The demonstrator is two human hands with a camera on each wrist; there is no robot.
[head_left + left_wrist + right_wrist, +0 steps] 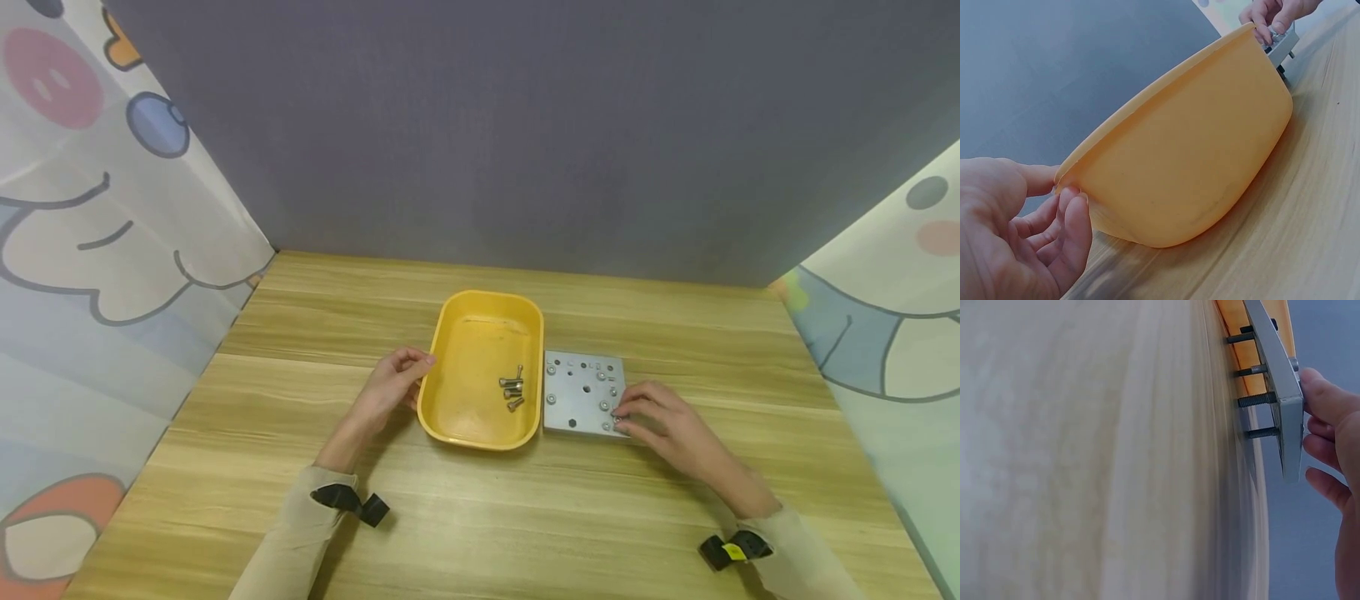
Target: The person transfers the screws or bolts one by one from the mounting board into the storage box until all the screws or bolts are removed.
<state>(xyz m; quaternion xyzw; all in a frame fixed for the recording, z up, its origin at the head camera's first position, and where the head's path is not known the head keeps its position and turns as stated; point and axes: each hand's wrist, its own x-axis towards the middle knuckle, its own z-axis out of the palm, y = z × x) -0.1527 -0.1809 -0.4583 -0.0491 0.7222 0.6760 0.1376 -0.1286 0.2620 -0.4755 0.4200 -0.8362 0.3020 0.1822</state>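
My left hand (390, 383) pinches the left rim of a yellow plastic tray (457, 371) between thumb and fingers, also plain in the left wrist view. Several socket-head screws (513, 393) lie loose in the tray's right half. Beside the tray is a metal plate (581, 408) with holes and several screw heads on its top. At its lower right corner my right hand (667, 421) pinches a screw (617, 419), mostly hidden by the fingertips. In the right wrist view, threaded screw shanks (1257, 399) stick out from the plate's underside.
Tray and plate sit close together on a wood-grain table (465, 525). A dark grey panel (510, 142) rises along the table's back edge. Curtains with cartoon prints (127, 275) hang at both sides. Black straps with small cameras (348, 500) are on both wrists.
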